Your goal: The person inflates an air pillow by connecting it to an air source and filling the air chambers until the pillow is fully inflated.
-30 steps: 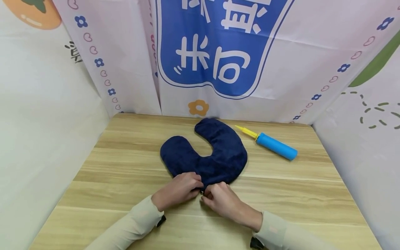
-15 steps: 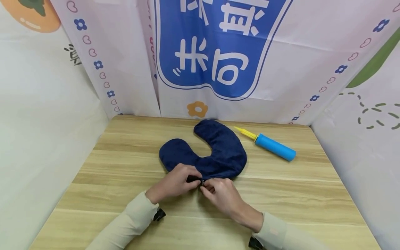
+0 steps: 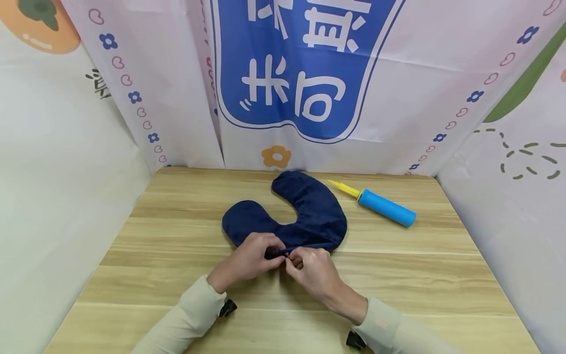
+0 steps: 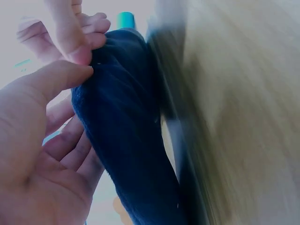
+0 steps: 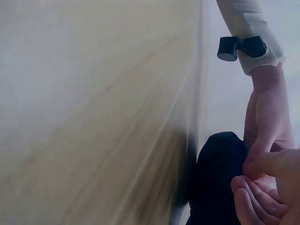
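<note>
Navy U-shaped pillow [image 3: 316, 216] on table [image 3: 424, 285]

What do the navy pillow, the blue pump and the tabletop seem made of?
Navy pillow: plush fabric, apparently, from its velvety sheen and creases.
Blue pump: probably plastic, smooth and evenly coloured.
Tabletop: wood or laminate, smooth, with streaked grain.

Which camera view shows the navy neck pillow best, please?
The head view: nearly the whole navy pillow shows there, including its U shape. The left wrist view shows one stretch close up; the right wrist view only a cropped part.
</note>
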A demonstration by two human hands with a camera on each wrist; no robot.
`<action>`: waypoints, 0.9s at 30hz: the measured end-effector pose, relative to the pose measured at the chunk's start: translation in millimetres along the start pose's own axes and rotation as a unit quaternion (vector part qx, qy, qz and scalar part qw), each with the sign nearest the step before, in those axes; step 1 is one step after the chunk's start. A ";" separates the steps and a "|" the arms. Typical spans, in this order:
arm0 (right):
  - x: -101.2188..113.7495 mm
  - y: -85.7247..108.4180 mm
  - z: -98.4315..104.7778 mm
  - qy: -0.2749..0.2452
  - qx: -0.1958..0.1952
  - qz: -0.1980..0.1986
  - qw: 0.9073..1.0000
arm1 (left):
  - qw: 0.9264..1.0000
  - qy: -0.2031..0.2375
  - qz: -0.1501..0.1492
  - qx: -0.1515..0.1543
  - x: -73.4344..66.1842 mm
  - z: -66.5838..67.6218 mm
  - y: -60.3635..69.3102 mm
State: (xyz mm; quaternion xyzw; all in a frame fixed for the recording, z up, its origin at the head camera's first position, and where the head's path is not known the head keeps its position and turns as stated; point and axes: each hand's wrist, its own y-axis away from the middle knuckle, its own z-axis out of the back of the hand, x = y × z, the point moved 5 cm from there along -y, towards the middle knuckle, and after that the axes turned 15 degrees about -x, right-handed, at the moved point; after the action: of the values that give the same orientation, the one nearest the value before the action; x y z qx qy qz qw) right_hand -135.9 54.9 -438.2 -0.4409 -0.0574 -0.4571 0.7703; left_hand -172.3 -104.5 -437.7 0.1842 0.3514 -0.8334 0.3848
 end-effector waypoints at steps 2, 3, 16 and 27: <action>-0.2 0.8 1.1 0.002 -0.002 0.005 1.000 | 1.000 -0.009 -0.001 -0.007 -0.7 -0.9 1.0; -0.1 1.0 1.8 0.003 -0.003 0.008 1.000 | 1.000 -0.012 -0.002 -0.010 -1.3 -1.1 1.6; 1.8 1.7 7.7 0.024 0.003 0.011 1.000 | 0.991 -0.075 -0.102 -0.040 -14.5 1.0 8.1; -5.8 3.0 13.1 0.021 0.018 -0.021 0.999 | 0.978 -0.127 -0.153 -0.057 -17.7 1.3 14.3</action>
State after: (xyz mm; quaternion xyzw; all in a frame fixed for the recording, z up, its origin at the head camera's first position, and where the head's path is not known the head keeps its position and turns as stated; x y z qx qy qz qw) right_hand -132.8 68.9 -435.1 -0.4156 -0.0590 -0.4812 0.7696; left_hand -150.1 -102.9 -433.0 -0.0010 0.3709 -0.8775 0.3042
